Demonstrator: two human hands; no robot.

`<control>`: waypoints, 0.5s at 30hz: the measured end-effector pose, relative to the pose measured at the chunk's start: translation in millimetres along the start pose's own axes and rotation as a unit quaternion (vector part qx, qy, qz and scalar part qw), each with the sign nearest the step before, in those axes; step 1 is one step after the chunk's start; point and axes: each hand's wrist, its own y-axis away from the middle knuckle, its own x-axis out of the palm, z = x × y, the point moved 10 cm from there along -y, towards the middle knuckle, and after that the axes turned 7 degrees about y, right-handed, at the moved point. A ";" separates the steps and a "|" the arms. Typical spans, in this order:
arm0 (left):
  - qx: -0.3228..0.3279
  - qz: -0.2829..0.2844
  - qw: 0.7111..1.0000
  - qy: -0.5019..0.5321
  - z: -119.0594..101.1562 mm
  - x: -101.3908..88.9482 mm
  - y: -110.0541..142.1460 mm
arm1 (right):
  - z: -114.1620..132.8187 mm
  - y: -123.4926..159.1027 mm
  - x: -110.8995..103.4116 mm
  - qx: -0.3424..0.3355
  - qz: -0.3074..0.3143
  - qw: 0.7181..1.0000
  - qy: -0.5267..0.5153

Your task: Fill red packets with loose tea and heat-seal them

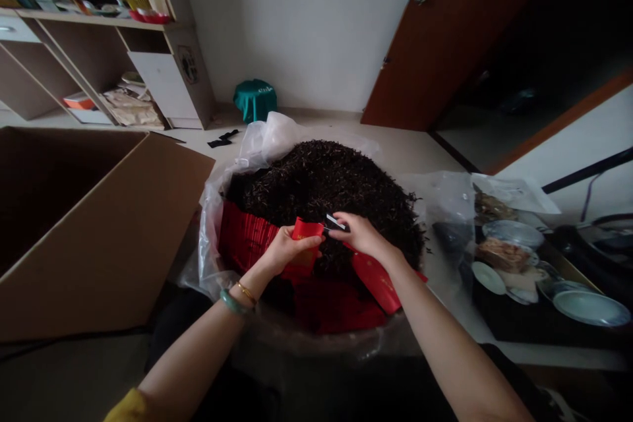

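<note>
My left hand [289, 248], with a bracelet and a green bangle at the wrist, is closed around a small red packet [307, 229]. Just right of the packet's top, my right hand [359, 232] grips a small dark object with a white edge [337, 222]; its exact kind is hard to make out. Both hands are above a large round container lined with clear plastic [210, 237]. Dark, dry tea-like leaves [341, 178] are heaped in it. Rows of red packets [244, 237] lie along its left and near side, and a larger red bag [378, 280] rests under my right forearm.
An open cardboard box [119, 211] stands at the left. Behind it is a shelf unit [158, 86], and a green-covered stool or bin [256, 100] sits by the wall. A brown door [445, 26] is at the back right. Plates and bowls [591, 306] occupy the right side.
</note>
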 end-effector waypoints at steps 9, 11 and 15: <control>0.066 0.012 0.998 0.001 -15.2 1.9 4.9 | -26.7 -6.2 20.8 0.042 0.030 0.964 0.261; 0.071 0.013 0.997 0.003 -16.8 1.8 5.4 | -29.4 -8.9 27.0 0.028 0.027 0.968 0.248; 0.071 0.005 0.997 0.014 -18.8 1.1 5.7 | -35.6 -12.9 16.4 0.006 -0.050 0.984 0.169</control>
